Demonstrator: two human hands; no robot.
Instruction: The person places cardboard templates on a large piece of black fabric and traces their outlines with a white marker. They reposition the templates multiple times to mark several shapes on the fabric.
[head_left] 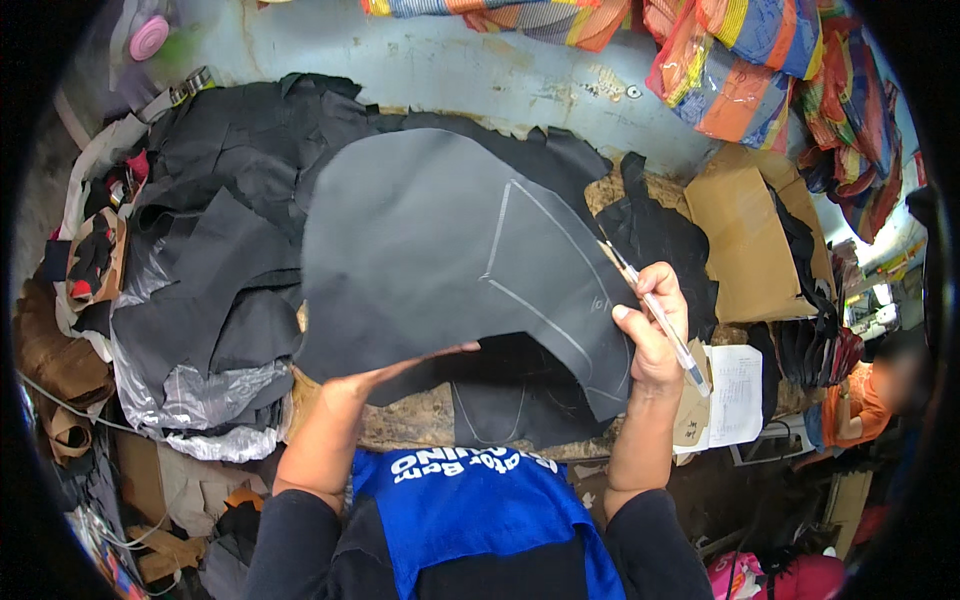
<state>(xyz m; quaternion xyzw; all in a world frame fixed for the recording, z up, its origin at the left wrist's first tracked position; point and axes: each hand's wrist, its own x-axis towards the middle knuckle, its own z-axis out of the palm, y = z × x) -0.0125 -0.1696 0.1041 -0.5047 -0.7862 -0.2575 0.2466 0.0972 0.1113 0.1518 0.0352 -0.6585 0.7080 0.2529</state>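
Note:
A large black sheet (400, 230), like leather or a leather substitute, is raised in front of me; its upper edge is rounded. Pale marking lines outline a shape on its right half. My left hand (425, 358) bears the sheet from below at its near edge, and most of the fingers are hidden under it. At the right edge, my right hand (655, 325) is closed around a slim pen (660, 318), tilted with its tip up and to the left; a second thin tool may lie alongside. Below the sheet lies another black piece (490, 408) with a curved pale line.
Black scraps (225, 270) are heaped at the left, partly over clear plastic (210, 410). To the right stand a cardboard box (735, 240) and a written paper (735, 395). Striped bags (740, 80) hang at the back. Another person (858, 405) in orange is at the far right.

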